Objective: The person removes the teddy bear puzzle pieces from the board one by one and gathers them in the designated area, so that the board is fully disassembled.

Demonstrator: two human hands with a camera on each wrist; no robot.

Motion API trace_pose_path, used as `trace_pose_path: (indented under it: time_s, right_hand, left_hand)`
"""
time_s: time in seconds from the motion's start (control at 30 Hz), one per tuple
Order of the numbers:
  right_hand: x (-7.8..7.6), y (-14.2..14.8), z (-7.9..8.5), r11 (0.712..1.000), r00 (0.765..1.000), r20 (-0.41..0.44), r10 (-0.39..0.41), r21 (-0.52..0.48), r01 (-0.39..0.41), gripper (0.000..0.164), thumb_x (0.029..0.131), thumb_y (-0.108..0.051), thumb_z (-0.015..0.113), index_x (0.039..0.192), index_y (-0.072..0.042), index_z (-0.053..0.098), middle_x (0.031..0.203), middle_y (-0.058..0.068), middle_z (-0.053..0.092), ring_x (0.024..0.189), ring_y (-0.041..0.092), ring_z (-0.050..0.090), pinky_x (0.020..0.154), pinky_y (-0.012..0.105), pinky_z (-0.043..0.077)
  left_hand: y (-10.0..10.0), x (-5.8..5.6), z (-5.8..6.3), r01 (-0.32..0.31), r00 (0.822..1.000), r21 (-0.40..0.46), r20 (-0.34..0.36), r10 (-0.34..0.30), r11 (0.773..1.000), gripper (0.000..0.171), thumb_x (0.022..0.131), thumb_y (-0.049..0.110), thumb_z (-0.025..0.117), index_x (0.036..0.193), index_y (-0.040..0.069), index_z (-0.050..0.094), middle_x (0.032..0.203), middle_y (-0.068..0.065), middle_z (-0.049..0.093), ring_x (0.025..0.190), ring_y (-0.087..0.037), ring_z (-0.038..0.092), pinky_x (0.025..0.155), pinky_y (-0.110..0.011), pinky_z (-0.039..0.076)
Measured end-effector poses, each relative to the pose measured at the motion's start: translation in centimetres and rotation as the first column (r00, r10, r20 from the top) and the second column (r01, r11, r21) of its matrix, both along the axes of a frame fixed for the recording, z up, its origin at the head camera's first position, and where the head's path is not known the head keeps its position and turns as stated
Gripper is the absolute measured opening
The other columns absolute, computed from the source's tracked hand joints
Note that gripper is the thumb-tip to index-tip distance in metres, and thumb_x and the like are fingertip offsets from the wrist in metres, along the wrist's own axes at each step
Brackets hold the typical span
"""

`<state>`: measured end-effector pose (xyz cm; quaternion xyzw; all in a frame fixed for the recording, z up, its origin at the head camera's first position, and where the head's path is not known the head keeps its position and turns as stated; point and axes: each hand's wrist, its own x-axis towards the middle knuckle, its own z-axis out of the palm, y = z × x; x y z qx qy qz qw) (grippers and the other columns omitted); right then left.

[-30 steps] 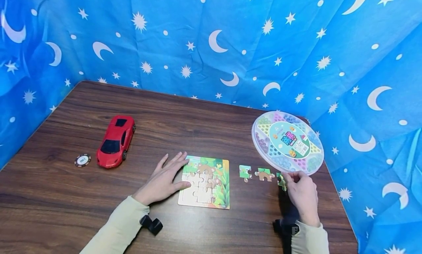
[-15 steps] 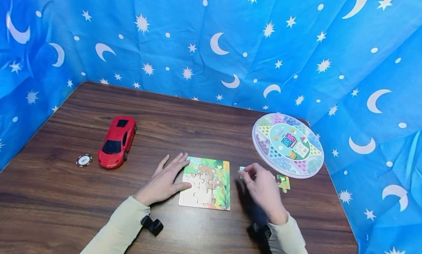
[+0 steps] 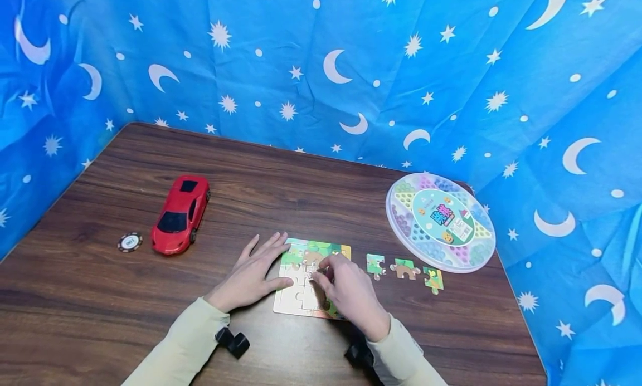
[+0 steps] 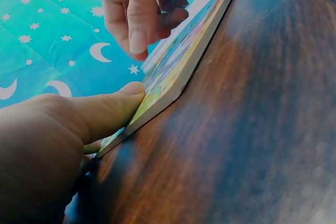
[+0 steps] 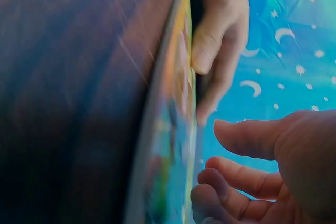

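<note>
A square jigsaw puzzle (image 3: 295, 298) with a bear and green leaves lies flat on the table. At its left side my left hand (image 3: 249, 274) is spread, fingertips by the upper left corner. Its thumb (image 4: 107, 109) rests on the puzzle's edge in the left wrist view. My right hand (image 3: 352, 291) hovers over the puzzle's right half, covering part of it. Thumb and fingertips stand apart in the right wrist view, with nothing seen between them. Three loose pieces lie in a row to the right: a green one (image 3: 374, 264), a brown-and-green one (image 3: 404, 269) and a green-yellow one (image 3: 433, 279).
A round marble board game box (image 3: 401, 221) lies behind the loose pieces. At the left are a red toy car (image 3: 181, 215) and a poker chip (image 3: 130, 242). A blue curtain (image 3: 281, 52) with moons and stars borders the wooden table (image 3: 281, 191).
My right hand has left the rightmost loose piece, passed leftward over the others and come above the puzzle. That piece stays on the table. My left hand has kept its place.
</note>
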<state>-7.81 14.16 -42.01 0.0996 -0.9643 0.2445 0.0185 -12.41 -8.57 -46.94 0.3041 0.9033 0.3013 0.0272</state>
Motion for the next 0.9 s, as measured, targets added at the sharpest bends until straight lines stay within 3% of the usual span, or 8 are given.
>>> trace_pose_path:
  time_s: [0.33, 0.73, 0.9]
  right_hand:
    - [-0.4, -1.1, -0.8, 0.993, 0.992, 0.04, 0.12, 0.012, -0.12, 0.031, 0.087, -0.033, 0.074, 0.108, -0.012, 0.066, 0.08, -0.008, 0.056, 0.066, 0.004, 0.05, 0.055, 0.024, 0.044]
    - [-0.5, -1.3, -0.9, 0.976, 0.978, -0.023, 0.206, 0.071, -0.204, 0.025, 0.087, -0.028, 0.074, 0.108, -0.015, 0.069, 0.084, -0.004, 0.056, 0.069, 0.005, 0.051, 0.056, 0.024, 0.045]
    - [-0.6, -1.4, -1.1, 0.976, 0.979, -0.015, 0.204, 0.077, -0.203, 0.028, 0.087, -0.028, 0.074, 0.11, -0.014, 0.067, 0.085, -0.003, 0.057, 0.07, 0.006, 0.054, 0.057, 0.025, 0.046]
  left_hand:
    - [0.0, 0.0, 0.2, -0.001, 1.0, 0.005, 0.007, 0.001, 1.0, 0.077, 0.087, 0.052, 0.066, 0.145, 0.007, 0.045, 0.157, -0.007, 0.029, 0.146, -0.022, 0.021, 0.118, -0.05, 0.001]
    - [0.0, -0.1, -0.2, -0.001, 1.0, 0.004, -0.014, 0.001, 1.0, 0.078, 0.087, 0.053, 0.066, 0.146, 0.007, 0.044, 0.157, -0.006, 0.029, 0.146, -0.021, 0.021, 0.118, -0.049, 0.0]
    - [-0.1, 0.0, -0.2, -0.001, 1.0, 0.024, -0.018, 0.001, 1.0, 0.077, 0.086, 0.052, 0.068, 0.145, 0.007, 0.045, 0.156, -0.007, 0.031, 0.145, -0.023, 0.023, 0.118, -0.049, 0.001]
